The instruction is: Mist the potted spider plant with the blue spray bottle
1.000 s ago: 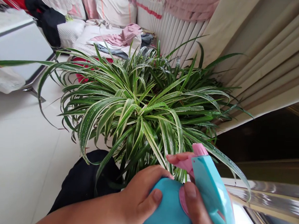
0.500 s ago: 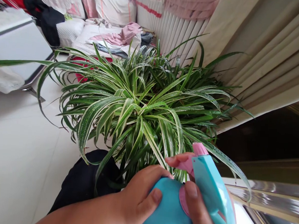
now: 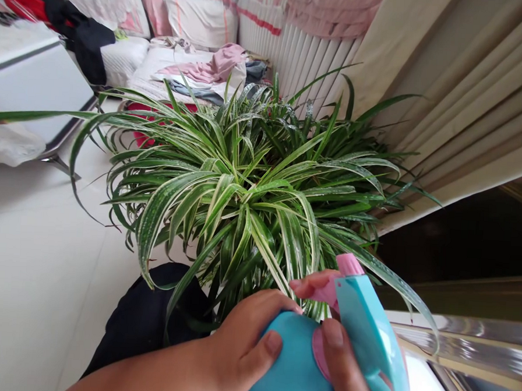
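At the bottom of the view is a turquoise spray bottle (image 3: 289,360) with a pink nozzle and trigger. My left hand (image 3: 248,341) wraps round the far side of its rounded body, thumb on top. Around the neck and spray head closes my right hand (image 3: 344,346), its index finger at the pink trigger and its thumb beside the pink collar. The nozzle points at a large spider plant (image 3: 244,189) with green and white striped leaves. Water drops glisten on several leaves. The plant's pot is hidden under the foliage.
A sofa (image 3: 119,60) with clothes on it stands behind the plant. Left is a table (image 3: 39,90) with a dark edge. Beige curtains (image 3: 458,106) hang at the right above a metal window track (image 3: 463,340). My dark-clad knee (image 3: 150,312) is below the plant.
The view has shifted very slightly. Both hands keep their hold on the spray bottle, and the index finger stays at the trigger.
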`<state>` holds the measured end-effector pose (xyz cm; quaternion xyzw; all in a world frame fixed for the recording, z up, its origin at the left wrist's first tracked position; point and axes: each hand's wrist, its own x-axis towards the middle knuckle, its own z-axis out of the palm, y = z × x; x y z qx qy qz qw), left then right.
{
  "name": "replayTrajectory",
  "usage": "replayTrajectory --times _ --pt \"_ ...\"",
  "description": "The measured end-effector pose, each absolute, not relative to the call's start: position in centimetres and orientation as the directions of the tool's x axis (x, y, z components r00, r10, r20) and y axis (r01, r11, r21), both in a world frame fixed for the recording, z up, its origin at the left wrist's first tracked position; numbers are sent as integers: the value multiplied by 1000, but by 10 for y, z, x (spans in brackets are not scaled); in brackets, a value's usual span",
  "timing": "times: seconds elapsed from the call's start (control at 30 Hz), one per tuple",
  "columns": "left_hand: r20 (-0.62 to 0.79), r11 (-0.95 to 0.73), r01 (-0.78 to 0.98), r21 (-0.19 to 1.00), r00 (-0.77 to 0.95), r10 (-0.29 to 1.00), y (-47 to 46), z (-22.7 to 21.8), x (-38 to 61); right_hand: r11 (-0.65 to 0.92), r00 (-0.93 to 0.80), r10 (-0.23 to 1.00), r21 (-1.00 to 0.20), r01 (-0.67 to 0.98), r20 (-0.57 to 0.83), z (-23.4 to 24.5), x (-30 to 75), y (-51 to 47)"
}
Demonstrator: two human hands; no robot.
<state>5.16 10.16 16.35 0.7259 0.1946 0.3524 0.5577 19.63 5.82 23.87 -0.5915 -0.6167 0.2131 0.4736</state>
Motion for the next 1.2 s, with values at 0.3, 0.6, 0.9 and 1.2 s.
replayTrajectory --times 0.3,0.6,0.9,1.2 --pt "190 -209 -54 976 674 714 99 161 51 91 196 964 -916 390 180 231 196 59" --pt "183 -218 -30 976 662 727 96 160 51 90 216 959 -923 375 181 231 195 66" --pt "285 -326 -74 943 686 669 104 166 52 221 186 924 -863 454 334 242 191 62" --pt "277 -303 -70 951 634 723 101 160 50 221 103 950 -870 441 294 235 198 62"
